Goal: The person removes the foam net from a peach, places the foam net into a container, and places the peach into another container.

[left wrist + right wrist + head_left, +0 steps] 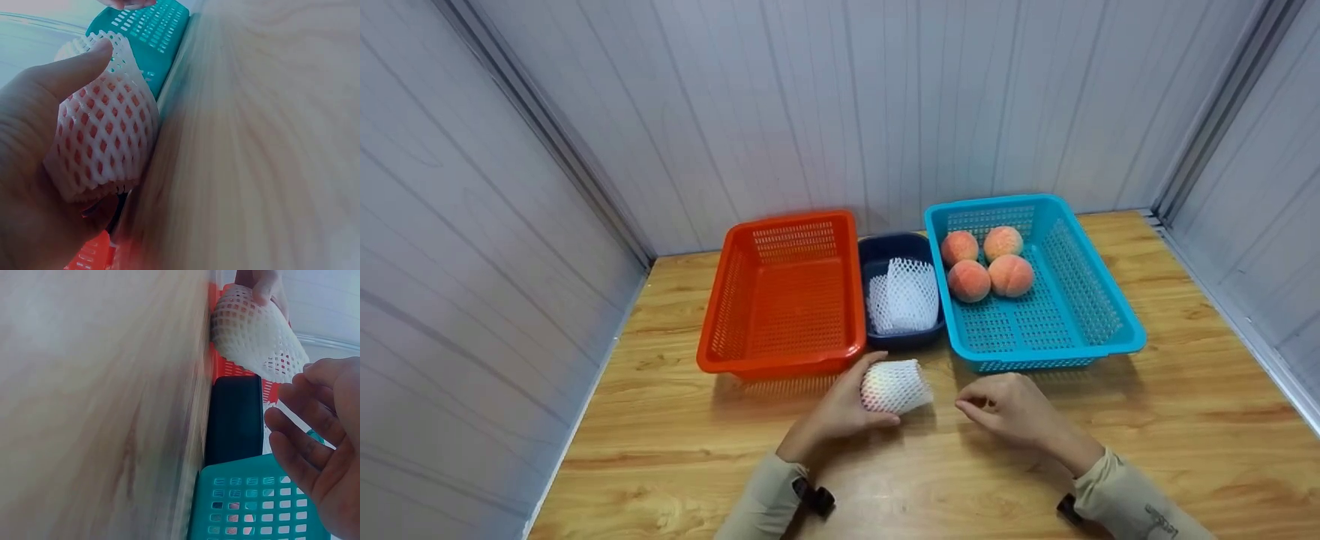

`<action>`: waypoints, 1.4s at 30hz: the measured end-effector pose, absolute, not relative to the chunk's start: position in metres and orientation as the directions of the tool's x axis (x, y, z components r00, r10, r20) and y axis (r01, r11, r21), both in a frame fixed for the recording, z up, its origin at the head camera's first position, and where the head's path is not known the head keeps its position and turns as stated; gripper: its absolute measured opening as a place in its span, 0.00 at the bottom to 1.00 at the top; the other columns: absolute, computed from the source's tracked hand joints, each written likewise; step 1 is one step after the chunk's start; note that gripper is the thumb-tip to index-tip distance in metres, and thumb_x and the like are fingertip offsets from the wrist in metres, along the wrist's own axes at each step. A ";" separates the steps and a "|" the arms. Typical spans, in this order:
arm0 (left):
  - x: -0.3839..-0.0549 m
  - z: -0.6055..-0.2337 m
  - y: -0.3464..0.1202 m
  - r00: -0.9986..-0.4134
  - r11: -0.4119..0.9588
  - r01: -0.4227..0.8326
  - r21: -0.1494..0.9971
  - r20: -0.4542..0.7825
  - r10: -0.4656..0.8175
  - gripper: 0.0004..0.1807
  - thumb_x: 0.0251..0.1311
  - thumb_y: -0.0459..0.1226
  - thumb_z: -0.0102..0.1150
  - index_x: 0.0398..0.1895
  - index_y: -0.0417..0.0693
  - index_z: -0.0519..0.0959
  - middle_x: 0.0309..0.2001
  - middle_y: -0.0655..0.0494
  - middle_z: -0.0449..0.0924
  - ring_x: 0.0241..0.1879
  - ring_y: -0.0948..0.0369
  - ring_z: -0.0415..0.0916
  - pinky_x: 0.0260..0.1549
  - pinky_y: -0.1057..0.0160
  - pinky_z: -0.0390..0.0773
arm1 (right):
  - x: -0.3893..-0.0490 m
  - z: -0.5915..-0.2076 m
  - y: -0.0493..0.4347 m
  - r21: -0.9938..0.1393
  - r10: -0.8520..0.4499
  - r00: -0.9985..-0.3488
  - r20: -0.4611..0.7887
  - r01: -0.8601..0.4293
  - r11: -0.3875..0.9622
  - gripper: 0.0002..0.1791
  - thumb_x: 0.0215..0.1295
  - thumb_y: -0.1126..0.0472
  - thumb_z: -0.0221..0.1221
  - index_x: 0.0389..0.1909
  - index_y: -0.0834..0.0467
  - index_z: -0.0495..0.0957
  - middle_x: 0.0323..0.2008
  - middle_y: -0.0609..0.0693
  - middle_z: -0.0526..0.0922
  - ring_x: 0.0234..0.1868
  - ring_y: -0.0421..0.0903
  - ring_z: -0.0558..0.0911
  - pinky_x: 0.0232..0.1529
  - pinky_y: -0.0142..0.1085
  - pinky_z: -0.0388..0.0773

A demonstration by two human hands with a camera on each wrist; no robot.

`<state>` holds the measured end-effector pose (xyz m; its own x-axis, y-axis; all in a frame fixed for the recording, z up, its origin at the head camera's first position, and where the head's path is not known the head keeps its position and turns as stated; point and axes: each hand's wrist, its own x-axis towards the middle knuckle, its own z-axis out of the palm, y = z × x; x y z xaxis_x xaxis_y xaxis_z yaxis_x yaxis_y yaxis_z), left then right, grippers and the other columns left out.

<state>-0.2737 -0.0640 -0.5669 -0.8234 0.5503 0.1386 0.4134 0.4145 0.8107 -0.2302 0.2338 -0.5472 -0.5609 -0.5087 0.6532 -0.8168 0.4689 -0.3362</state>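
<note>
My left hand (844,405) holds a peach in a white foam net sleeve (894,387) just above the table, in front of the dark blue bin. In the left wrist view, the thumb lies over the sleeve (107,129) and the peach's red skin shows through the mesh. To the right, apart from the sleeve's loose end in the head view, my right hand (1016,411) is loosely curled, thumb near the index finger, holding nothing. Bare peaches (969,280) sit in the left part of the blue basket (1046,351).
An orange-red basket (791,367) stands at the back left with only its bottom showing inside. Beside it, a dark blue bin (904,341) holds white foam net sleeves (913,295). Pale panel walls (840,112) enclose the wooden table (660,450) at the back and sides.
</note>
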 end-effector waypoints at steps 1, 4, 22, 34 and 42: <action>-0.273 -0.567 -0.065 -0.824 0.416 0.411 0.811 0.135 0.550 0.54 0.41 0.45 0.80 0.72 0.53 0.58 0.64 0.57 0.66 0.58 0.59 0.68 0.60 0.51 0.66 | -0.230 -0.547 0.234 -0.339 -0.508 -0.563 0.652 -0.815 0.469 0.02 0.57 0.60 0.69 0.29 0.53 0.85 0.26 0.38 0.83 0.25 0.33 0.79 0.25 0.29 0.74; -0.272 -0.568 -0.069 -0.824 0.417 0.413 0.810 0.137 0.550 0.55 0.40 0.45 0.80 0.72 0.53 0.57 0.65 0.57 0.65 0.59 0.59 0.67 0.61 0.51 0.65 | -0.229 -0.547 0.233 -0.343 -0.508 -0.569 0.647 -0.812 0.472 0.02 0.56 0.61 0.69 0.29 0.52 0.85 0.26 0.37 0.82 0.25 0.33 0.78 0.24 0.28 0.74; -0.254 -0.577 -0.123 -0.818 0.422 0.470 0.775 0.204 0.538 0.48 0.44 0.42 0.78 0.68 0.40 0.63 0.62 0.46 0.70 0.62 0.48 0.67 0.62 0.46 0.63 | -0.228 -0.546 0.232 -0.354 -0.526 -0.554 0.645 -0.827 0.436 0.03 0.56 0.64 0.68 0.30 0.54 0.85 0.29 0.40 0.84 0.26 0.32 0.78 0.25 0.28 0.74; -0.224 -0.538 -0.150 -0.878 0.256 0.355 0.899 0.227 0.421 0.21 0.55 0.25 0.66 0.53 0.34 0.75 0.47 0.31 0.77 0.49 0.34 0.73 0.49 0.36 0.70 | -0.228 -0.540 0.235 -0.345 -0.526 -0.557 0.643 -0.823 0.451 0.05 0.54 0.65 0.69 0.30 0.52 0.85 0.29 0.38 0.84 0.27 0.31 0.79 0.26 0.29 0.76; -0.230 -0.553 -0.149 -0.911 0.258 0.265 0.929 0.154 0.383 0.24 0.57 0.25 0.64 0.57 0.31 0.71 0.51 0.30 0.74 0.52 0.35 0.71 0.53 0.36 0.68 | -0.226 -0.536 0.232 -0.350 -0.516 -0.549 0.658 -0.829 0.436 0.04 0.55 0.66 0.68 0.30 0.54 0.85 0.27 0.39 0.83 0.26 0.32 0.78 0.25 0.28 0.75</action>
